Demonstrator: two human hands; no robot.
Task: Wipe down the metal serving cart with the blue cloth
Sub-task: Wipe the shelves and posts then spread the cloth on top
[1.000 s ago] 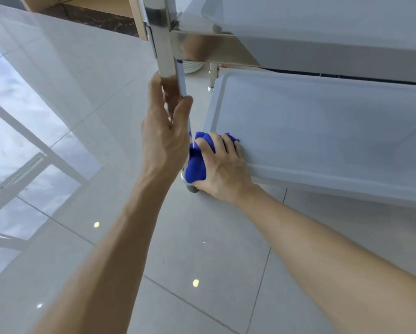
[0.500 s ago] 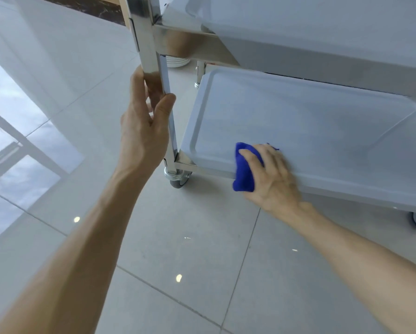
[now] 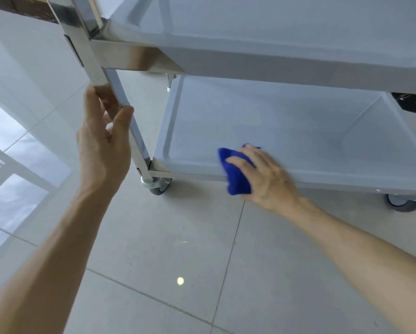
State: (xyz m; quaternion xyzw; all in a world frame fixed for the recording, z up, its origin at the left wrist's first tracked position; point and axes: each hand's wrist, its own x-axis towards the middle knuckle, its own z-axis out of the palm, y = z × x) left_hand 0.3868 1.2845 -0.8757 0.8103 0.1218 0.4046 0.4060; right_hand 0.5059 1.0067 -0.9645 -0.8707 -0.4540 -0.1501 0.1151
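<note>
Right hand grips bunched blue cloth against front rim of lower shelf, mid-wipe. Left hand clamps corner post, prob. to steady cart (castors underneath). Upper shelf beyond; cleanliness unclear, view blurred.

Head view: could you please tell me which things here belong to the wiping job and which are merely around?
Part of the job:
- blue cloth, held by the right hand on the lower shelf's front rim
- corner post, held by the left hand

Merely around:
- tiled floor
- caster wheels
</note>
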